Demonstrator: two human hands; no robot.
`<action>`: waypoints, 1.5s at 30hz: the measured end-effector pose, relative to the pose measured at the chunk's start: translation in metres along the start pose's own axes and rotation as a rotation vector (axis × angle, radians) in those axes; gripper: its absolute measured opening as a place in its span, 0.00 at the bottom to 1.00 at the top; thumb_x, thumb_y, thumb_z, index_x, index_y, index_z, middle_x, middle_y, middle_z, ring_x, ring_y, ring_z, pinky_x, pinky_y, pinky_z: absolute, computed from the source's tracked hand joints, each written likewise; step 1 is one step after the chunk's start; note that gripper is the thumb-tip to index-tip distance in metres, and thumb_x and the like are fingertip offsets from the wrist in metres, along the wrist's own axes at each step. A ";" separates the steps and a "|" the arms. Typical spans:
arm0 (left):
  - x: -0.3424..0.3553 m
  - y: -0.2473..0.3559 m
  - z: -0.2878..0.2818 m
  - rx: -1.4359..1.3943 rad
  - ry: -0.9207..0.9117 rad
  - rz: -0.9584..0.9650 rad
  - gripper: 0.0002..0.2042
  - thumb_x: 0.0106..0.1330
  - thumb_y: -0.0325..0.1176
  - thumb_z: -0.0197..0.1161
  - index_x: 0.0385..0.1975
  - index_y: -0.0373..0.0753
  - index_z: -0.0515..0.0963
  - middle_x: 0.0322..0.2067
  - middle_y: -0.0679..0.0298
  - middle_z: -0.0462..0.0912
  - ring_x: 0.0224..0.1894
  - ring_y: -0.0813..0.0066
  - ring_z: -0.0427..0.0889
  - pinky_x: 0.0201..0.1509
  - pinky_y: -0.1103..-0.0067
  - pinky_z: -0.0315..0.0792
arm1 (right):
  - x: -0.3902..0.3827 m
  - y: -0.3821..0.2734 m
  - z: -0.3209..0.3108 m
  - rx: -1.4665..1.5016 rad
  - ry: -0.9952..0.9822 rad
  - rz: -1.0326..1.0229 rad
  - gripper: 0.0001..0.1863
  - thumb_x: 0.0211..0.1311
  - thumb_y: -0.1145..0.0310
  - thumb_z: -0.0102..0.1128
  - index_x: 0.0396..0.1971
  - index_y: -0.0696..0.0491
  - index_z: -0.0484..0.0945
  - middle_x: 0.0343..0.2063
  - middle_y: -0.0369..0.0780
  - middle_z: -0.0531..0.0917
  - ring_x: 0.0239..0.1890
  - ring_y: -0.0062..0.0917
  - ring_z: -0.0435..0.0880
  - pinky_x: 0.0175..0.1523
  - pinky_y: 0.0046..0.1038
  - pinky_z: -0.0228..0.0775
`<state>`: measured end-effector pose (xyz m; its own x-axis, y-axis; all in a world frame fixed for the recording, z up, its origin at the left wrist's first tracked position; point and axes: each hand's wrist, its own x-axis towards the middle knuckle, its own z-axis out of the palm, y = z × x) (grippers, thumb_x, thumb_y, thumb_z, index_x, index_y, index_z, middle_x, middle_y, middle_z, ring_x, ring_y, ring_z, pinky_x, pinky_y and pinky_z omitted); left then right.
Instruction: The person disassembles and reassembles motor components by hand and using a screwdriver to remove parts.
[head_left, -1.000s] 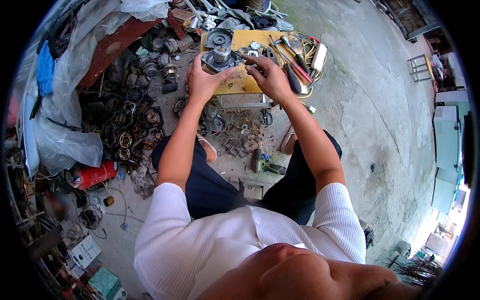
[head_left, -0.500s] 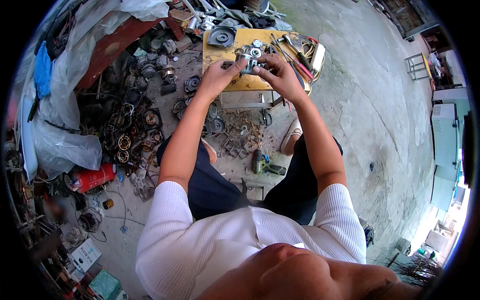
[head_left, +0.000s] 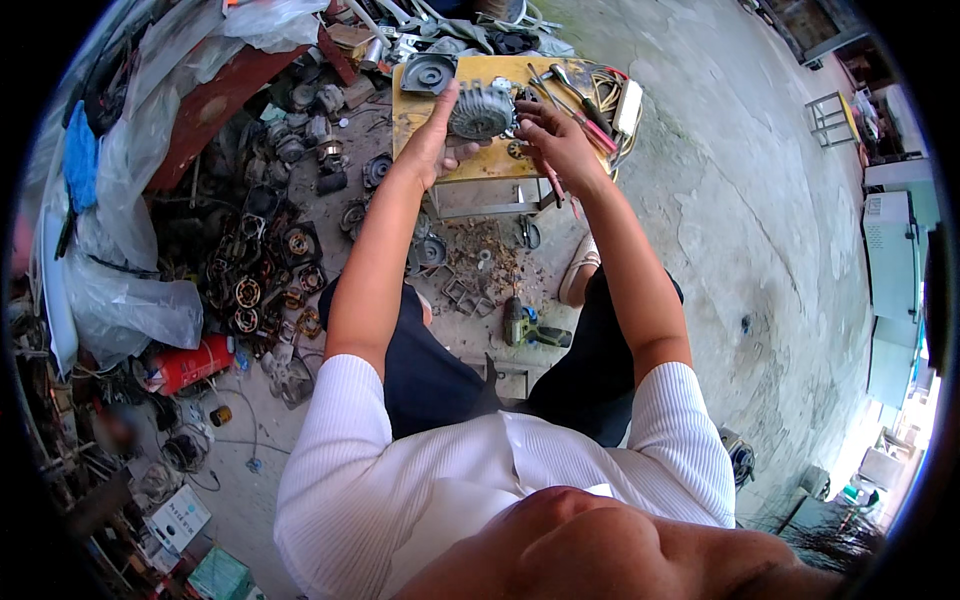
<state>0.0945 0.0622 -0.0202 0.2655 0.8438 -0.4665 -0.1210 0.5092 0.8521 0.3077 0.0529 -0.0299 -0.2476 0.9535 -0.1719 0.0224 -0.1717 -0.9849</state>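
Note:
A round grey metal motor housing with ribbed fins [head_left: 482,113] is held over the yellow table top [head_left: 480,172]. My left hand [head_left: 432,142] is closed on its left side, thumb up along the edge and fingers beneath. At its right edge is my right hand [head_left: 562,145], fingers apart and slightly bent; whether the fingertips touch the housing is unclear. On the table's far left corner lies a dark round end cover in a square frame [head_left: 428,74]. Small metal parts behind the housing are partly hidden.
Tools with red and black handles [head_left: 597,128] and a white power strip [head_left: 628,107] with cables are at the table's right. A green-black cordless drill [head_left: 535,328] lies on the floor between my feet. Piled motor parts [head_left: 262,265] and a red cylinder [head_left: 190,362] stand left.
The housing has turned so its ribbed round side shows. My left hand has shifted onto its left edge, and the fingers of my right hand have loosened from the part.

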 end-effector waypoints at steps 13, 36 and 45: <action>0.023 -0.013 -0.004 -0.698 -0.369 -0.334 0.42 0.49 0.76 0.57 0.54 0.48 0.72 0.53 0.47 0.76 0.25 0.84 0.81 0.17 0.92 0.62 | 0.001 0.001 0.008 -0.135 0.090 -0.254 0.27 0.63 0.68 0.63 0.61 0.58 0.70 0.41 0.38 0.82 0.40 0.17 0.79 0.45 0.22 0.73; -0.040 -0.003 0.002 -0.193 -0.382 0.420 0.44 0.48 0.33 0.78 0.67 0.39 0.60 0.58 0.64 0.72 0.60 0.69 0.72 0.63 0.70 0.68 | -0.038 -0.039 -0.011 -0.060 -0.045 -0.005 0.25 0.75 0.50 0.41 0.50 0.57 0.75 0.36 0.37 0.81 0.34 0.18 0.79 0.37 0.24 0.75; -0.078 -0.001 0.018 0.812 -0.120 0.790 0.44 0.37 0.37 0.80 0.62 0.48 0.69 0.56 0.59 0.67 0.61 0.61 0.69 0.64 0.69 0.65 | -0.061 -0.030 0.018 0.039 -0.333 0.197 0.34 0.66 0.43 0.54 0.57 0.59 0.69 0.46 0.43 0.79 0.48 0.26 0.80 0.44 0.28 0.79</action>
<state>0.0906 -0.0075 0.0198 0.4851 0.8358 0.2573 0.3481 -0.4545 0.8199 0.3049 -0.0044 0.0104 -0.5430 0.7701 -0.3348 0.0658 -0.3585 -0.9312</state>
